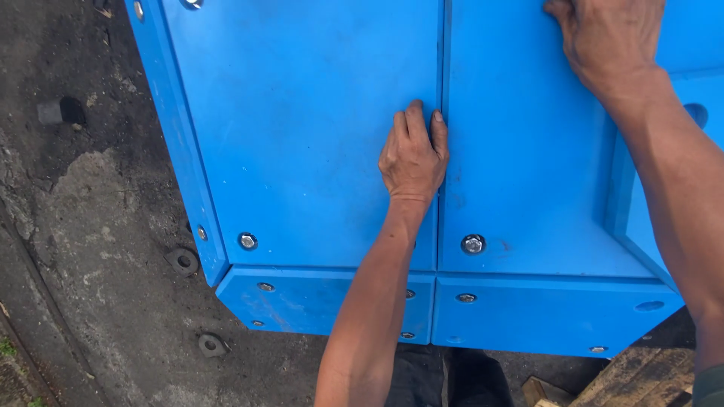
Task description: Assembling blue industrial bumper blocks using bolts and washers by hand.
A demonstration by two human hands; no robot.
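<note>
Panels of thick blue plastic fill most of the view — a left blue panel (302,128) and a right blue panel (528,151), lying side by side with a narrow seam (442,75) between them. Both are fixed with metal bolts; one bolt (473,243) sits near the lower edge of the right panel, another bolt (247,241) near the lower edge of the left one. Below them two sloped front pieces (543,313) carry smaller screws.

It looks like the step of checking or pressing the joint between the panels. The left hand (413,154) lies flat on the left panel, fingers together and stretched, fingertips just at the seam; it holds nothing. The right hand (603,38) rests on the upper part of the right panel, palm down, fingers partly out of the frame — I cannot tell if they hook over something, but no tool is visible in it. My judgement is that any next move calls for keeping the two edges level and the seam even, because the gap is very thin.

The ground (98,226) around is dark, rough and dirty, like old asphalt or packed earth, so this is outdoors. Two loose metal washers (183,261) lie on it just beside the left panel corner. Some wooden pieces (641,380) show at the lower right.
</note>
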